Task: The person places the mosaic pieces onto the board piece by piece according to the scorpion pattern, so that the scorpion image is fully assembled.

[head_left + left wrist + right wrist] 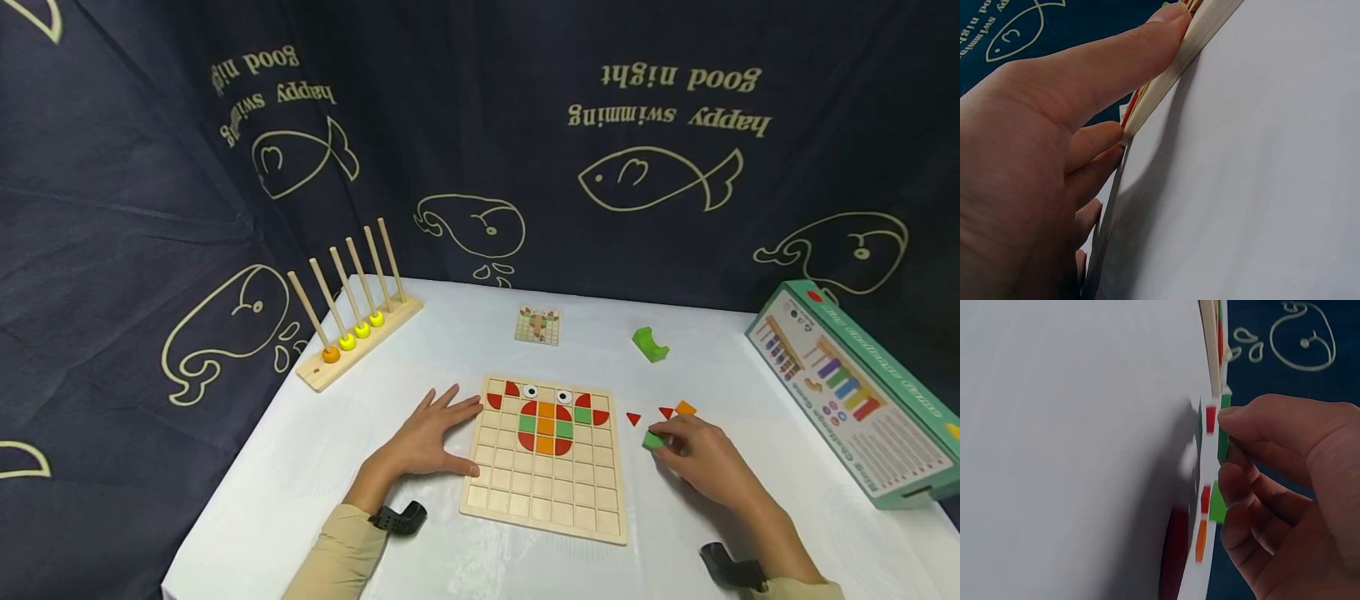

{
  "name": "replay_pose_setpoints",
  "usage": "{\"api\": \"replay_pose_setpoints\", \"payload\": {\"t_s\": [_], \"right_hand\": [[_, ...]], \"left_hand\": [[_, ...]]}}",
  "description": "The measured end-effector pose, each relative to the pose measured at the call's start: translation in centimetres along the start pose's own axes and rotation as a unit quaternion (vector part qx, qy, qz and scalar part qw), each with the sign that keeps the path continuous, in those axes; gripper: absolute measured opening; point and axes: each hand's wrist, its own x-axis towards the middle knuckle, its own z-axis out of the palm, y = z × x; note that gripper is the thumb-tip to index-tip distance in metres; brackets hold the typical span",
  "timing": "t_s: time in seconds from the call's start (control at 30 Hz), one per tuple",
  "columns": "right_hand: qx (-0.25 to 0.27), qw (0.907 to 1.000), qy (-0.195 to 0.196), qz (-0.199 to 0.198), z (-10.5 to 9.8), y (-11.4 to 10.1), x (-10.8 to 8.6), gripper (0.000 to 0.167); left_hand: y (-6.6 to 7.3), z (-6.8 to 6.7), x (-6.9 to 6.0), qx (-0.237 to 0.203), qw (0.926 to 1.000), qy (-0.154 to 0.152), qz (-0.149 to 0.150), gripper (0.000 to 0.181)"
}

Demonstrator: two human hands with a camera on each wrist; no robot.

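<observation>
A wooden grid board [517, 498] lies on the table, with red, green and orange tiles [546, 425] and two eye tiles [530, 391] set in its upper half. My left hand [429, 435] rests at the board's left edge, fingers spread, thumb on the rim; the left wrist view shows the thumb [1129, 62] against that edge. Right of the board, my right hand [701, 458] pinches a green tile [1224, 428] between thumb and fingers, just above the table. Close by lie two red triangular tiles [633, 419] and an orange tile [686, 407], partly behind the hand.
A small pattern card [537, 325] lies behind the board, and a green arched block [650, 344] stands to its right. At the back left is a wooden peg rack [360, 342] with beads. A box [847, 392] stands at the right edge, before a dark printed curtain [465, 125].
</observation>
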Motion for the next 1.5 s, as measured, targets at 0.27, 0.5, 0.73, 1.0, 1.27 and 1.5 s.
{"api": "replay_pose_setpoints", "payload": {"t_s": [0.27,0.5,0.73,1.0,1.27,1.5], "right_hand": [[0.021,0.9993,-0.013,-0.029,1.3,-2.0,0.9,0.027],[0.018,0.9981,-0.018,-0.057,2.3,-3.8,1.4,0.025],[0.014,0.9975,-0.036,-0.060,2.8,-5.2,1.7,0.025],[0.011,0.9959,-0.048,-0.076,3.5,-6.5,1.8,0.024],[0.004,0.9958,-0.062,-0.067,4.1,-7.6,2.1,0.026],[0.005,0.9938,-0.054,-0.097,4.2,-9.1,3.3,0.027]], "left_hand": [[-0.1,0.0,0.0,-0.003,1.0000,0.001,-0.001,0.101],[0.0,0.0,0.0,0.000,1.0000,-0.002,-0.004,0.101],[-0.1,0.1,-0.1,-0.003,1.0000,-0.001,-0.004,0.100],[0.0,-0.1,-0.1,-0.006,1.0000,-0.001,-0.005,0.100],[0.0,0.0,-0.1,-0.005,1.0000,-0.001,-0.004,0.100],[0.0,0.0,-0.1,-0.002,1.0000,0.002,0.000,0.100]]}}
